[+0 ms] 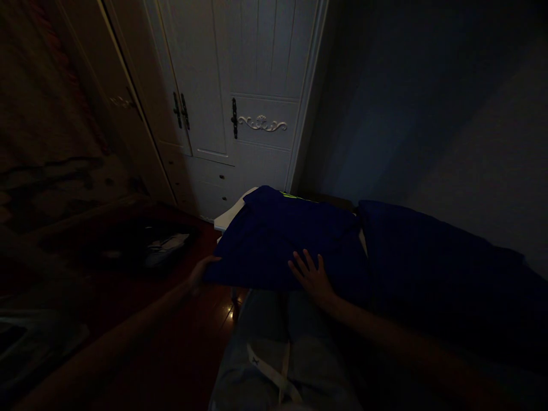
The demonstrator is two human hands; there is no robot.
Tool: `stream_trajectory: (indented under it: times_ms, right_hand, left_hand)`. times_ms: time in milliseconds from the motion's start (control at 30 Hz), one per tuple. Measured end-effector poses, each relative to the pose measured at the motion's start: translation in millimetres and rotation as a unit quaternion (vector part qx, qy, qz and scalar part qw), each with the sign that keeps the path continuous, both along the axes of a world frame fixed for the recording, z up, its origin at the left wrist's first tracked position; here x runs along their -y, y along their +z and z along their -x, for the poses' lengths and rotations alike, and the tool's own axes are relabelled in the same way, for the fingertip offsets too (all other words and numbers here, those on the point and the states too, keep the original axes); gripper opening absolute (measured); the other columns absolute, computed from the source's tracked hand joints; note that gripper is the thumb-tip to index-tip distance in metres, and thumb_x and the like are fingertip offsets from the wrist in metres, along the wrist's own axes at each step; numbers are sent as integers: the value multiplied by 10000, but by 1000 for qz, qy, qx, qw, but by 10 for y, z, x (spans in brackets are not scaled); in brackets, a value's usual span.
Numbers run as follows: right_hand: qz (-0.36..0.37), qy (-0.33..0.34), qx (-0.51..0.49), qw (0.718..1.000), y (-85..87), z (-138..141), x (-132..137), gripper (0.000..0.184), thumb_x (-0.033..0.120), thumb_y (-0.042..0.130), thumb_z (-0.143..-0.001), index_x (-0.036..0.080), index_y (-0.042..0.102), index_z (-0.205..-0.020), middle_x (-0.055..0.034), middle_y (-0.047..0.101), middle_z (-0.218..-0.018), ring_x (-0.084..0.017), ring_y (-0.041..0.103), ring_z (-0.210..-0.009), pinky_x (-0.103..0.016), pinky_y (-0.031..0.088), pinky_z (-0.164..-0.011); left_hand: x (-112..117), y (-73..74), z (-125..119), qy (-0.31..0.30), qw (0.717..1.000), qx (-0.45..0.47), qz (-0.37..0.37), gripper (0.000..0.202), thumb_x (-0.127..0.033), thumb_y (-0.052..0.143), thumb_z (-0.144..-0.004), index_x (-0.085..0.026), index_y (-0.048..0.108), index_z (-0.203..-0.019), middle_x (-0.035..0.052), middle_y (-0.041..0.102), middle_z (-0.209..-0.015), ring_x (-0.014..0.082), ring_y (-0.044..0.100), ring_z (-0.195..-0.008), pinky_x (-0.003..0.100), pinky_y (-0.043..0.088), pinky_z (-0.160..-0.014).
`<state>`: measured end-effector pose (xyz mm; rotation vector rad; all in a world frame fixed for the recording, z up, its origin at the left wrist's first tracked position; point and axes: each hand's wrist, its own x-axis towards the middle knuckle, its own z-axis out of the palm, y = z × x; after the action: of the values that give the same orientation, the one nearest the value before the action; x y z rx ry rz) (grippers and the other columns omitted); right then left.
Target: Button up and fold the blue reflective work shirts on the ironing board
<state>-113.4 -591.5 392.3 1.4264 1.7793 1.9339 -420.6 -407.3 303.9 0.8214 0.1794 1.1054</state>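
Note:
A dark blue shirt (274, 240) lies spread over a white table (229, 217), with a yellow-green mark near its far edge. At its near left corner, my left hand (200, 275) is closed on the cloth, the thumb on top and the other fingers mostly hidden. My right hand (314, 279) rests on the near right part of the shirt, fingers spread and stretched out, holding nothing. The light is dim, so fine folds are hard to make out.
A white wardrobe (265, 74) with dark handles stands behind the table. To the right is a dark blue covered surface (428, 245) beside the wall. On the left, a dark open case or bag (149, 245) with pale contents sits on the reddish floor (180, 331).

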Motion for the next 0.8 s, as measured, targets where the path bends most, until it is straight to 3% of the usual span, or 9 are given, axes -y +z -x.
stream_trajectory:
  times_ms: [133, 233, 333, 400, 467, 533, 667, 733, 800]
  right_hand:
    - [70, 4, -5, 998, 163, 98, 232, 685, 27, 441, -858, 199, 315, -1509, -174, 281, -1557, -382, 309, -1408, -676, 333, -1024]
    - [133, 21, -43, 990, 193, 215, 551, 756, 48, 523, -799, 148, 300, -1514, -203, 221, -1571, -364, 228, -1447, -653, 218, -1109]
    - [220, 78, -149, 961, -50, 216, 830, 797, 117, 598, -777, 159, 304, -1516, -186, 189, -1586, -353, 147, -1470, -637, 102, -1148]
    - [288, 140, -308, 896, -356, 130, 895, 729, 194, 639, -791, 200, 393, -1478, -158, 306, -1554, -325, 249, -1446, -592, 150, -1160]
    - [293, 222, -556, 745, -678, 2, 829, 630, 298, 733, -746, 223, 557, -1346, -142, 528, -1409, -307, 454, -1329, -554, 284, -1124]
    - [202, 312, -783, 498, -898, -119, 663, 524, 411, 820, -641, 220, 678, -1108, -113, 696, -1144, -305, 618, -1130, -545, 424, -1018]
    - [69, 467, -845, 252, -870, -217, 344, 364, 591, 633, -795, 251, 663, -922, -25, 727, -984, -200, 676, -1014, -404, 529, -936]
    - [-24, 529, -844, 85, -758, -212, 320, 207, 446, 643, -844, 250, 653, -911, 0, 727, -918, -163, 695, -923, -345, 572, -864]
    - [-83, 516, -852, -11, -693, -226, 410, 37, 270, 621, -873, 236, 636, -874, 11, 710, -808, -141, 700, -774, -289, 598, -713]
  left_hand:
    - [131, 33, 228, -52, 998, 47, 10, 125, -128, 601, -770, -101, 626, -889, 70, 681, -677, 187, 653, -525, 282, 561, -498]
    - [221, 65, 244, -81, 990, 114, 30, 120, -130, 540, -809, -103, 615, -899, 70, 689, -691, 173, 653, -527, 285, 575, -507]
    - [302, 52, 174, -100, 981, 160, 42, 130, -152, 504, -843, -114, 614, -900, 56, 682, -660, 173, 657, -529, 294, 585, -516]
    - [331, 13, 109, -108, 977, 178, 40, 148, -168, 503, -860, -118, 618, -939, 70, 707, -725, 187, 687, -594, 311, 604, -564]
    - [333, -35, 47, -99, 977, 184, 43, 163, -158, 517, -865, -119, 616, -988, 85, 724, -802, 194, 707, -654, 308, 614, -606]
    - [315, -75, 2, -88, 982, 156, 61, 200, -104, 536, -848, -104, 611, -1033, 98, 725, -827, 192, 709, -645, 281, 611, -584]
    - [268, -86, 18, -87, 989, 98, 72, 293, 23, 513, -811, -61, 602, -1077, 128, 724, -846, 189, 704, -599, 249, 607, -538]
    - [255, -61, 86, -77, 990, 98, 69, 292, 39, 488, -822, -55, 603, -1074, 127, 720, -822, 184, 699, -578, 239, 605, -528]
    - [249, -35, 176, -65, 991, 93, 75, 275, 35, 475, -838, -56, 606, -1062, 102, 701, -733, 172, 673, -515, 224, 591, -490]
